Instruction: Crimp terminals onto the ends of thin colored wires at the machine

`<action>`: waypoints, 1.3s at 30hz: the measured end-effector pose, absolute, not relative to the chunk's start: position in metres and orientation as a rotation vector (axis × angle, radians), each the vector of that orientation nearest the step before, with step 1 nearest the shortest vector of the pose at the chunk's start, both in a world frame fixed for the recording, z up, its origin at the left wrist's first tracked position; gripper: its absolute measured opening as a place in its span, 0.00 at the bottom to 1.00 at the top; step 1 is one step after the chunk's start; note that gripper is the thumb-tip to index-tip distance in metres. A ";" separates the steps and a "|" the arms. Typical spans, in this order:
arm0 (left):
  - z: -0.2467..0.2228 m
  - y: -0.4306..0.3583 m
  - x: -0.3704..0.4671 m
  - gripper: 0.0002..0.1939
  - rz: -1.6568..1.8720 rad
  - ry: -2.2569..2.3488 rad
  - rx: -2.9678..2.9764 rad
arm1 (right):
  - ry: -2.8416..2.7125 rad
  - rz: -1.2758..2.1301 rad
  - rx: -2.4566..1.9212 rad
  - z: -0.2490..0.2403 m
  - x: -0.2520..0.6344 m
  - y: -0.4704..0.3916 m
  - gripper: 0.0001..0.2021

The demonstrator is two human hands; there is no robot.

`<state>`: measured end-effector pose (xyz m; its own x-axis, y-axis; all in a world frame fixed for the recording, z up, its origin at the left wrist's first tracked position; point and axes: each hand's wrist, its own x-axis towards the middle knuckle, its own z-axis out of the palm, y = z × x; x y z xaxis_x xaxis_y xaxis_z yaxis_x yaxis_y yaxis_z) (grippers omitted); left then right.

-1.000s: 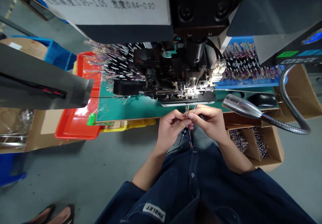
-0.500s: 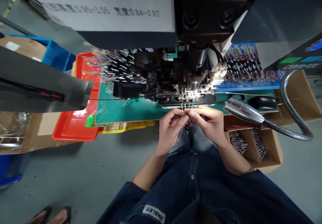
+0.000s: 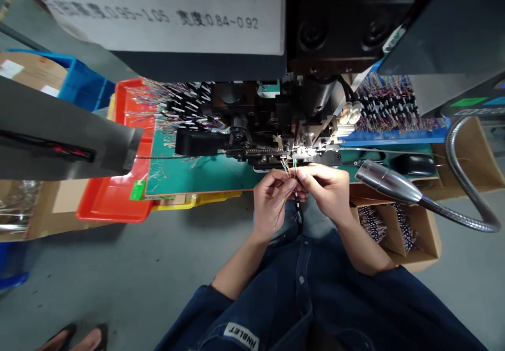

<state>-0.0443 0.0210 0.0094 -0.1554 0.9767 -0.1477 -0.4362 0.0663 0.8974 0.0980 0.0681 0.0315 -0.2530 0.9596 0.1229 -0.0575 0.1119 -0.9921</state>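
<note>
A small bundle of thin coloured wires (image 3: 297, 199) is held between both hands, just in front of the machine's lit crimping area (image 3: 302, 152). My left hand (image 3: 272, 196) pinches wires on the left, thumb against fingers. Close beside it, my right hand (image 3: 324, 187) is closed on the same bundle. Wire tips fan out upward from the fingertips toward the machine. Below the fingers the bundle's black and white sleeve hangs down, ending in more coloured wires. The fingers partly hide the middle of the bundle.
Wire bundles (image 3: 189, 103) lie behind on the left, others on a blue tray (image 3: 394, 138) at right. A metal gooseneck lamp (image 3: 389, 181) reaches in from the right above a cardboard box (image 3: 428, 235). A red tray (image 3: 114, 203) stands left; a person's feet (image 3: 92, 339) show at lower left.
The wire tips have shifted and now form two groups. The sleeved end hangs lower and straighter below the hands. The view has moved slightly.
</note>
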 end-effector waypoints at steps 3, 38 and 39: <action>0.008 0.021 -0.043 0.21 1.456 1.019 0.673 | -1.428 1.319 -0.920 0.032 0.099 0.068 0.09; 0.008 0.033 -0.028 0.19 1.683 0.935 0.516 | -0.926 1.674 -0.992 0.034 0.082 0.080 0.20; 0.009 0.034 -0.028 0.19 1.687 0.937 0.516 | -0.919 1.674 -0.985 0.033 0.082 0.080 0.19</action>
